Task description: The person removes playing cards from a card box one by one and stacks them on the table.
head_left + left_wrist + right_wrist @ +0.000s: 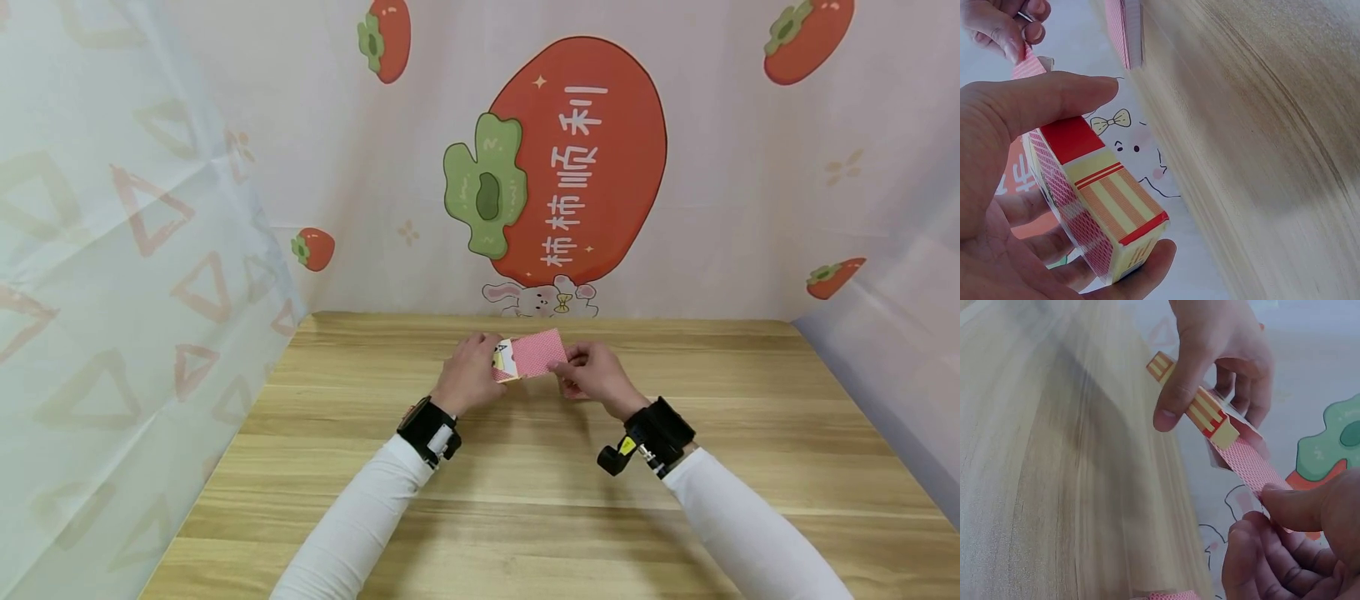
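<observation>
My left hand (468, 375) grips a playing-card box (1119, 203) with yellow, orange and red sides, thumb on one side and fingers on the other. From the box's end nearest the right hand sticks out a pink-patterned playing card (540, 354); whether it is one card or several I cannot tell. Between thumb and fingers, my right hand (602, 377) pinches the outer end of that card. A stack of pink-backed cards (1125, 31) rests on the table below the right hand, mostly hidden in the head view.
Beneath both hands spreads a wood-grain table (525, 517). A pale cloth with a large persimmon print (600, 167) hangs behind its far edge, and another patterned cloth (112, 292) lines the left side. Each wrist wears a black camera band.
</observation>
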{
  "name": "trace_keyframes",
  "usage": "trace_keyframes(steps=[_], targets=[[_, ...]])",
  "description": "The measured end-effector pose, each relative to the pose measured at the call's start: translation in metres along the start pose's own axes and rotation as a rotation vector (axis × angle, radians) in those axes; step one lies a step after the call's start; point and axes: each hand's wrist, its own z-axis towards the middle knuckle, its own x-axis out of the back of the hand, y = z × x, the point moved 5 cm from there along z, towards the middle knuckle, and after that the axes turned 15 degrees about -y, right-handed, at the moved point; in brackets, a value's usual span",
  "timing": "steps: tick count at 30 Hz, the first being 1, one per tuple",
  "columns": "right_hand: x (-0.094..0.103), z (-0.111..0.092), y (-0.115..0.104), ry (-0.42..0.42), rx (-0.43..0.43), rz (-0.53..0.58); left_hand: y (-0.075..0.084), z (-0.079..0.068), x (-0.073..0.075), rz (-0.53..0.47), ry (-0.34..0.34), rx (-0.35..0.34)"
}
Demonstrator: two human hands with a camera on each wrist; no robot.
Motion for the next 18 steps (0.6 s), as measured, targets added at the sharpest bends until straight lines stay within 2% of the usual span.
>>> trace_keyframes(steps=[7,13,18], targets=[[0.018,-0.005,-0.004,0.047,0.136,0.064,-0.002,-0.001,0.001,-0.018,0.011,0.006],[0.039,-0.006,-0.003,0.095,0.161,0.081,-0.005,0.000,-0.001,-0.010,0.006,0.013],[0.058,-0.004,0.002,0.107,0.145,0.076,-0.008,0.001,-0.002,-0.007,0.010,0.012]])
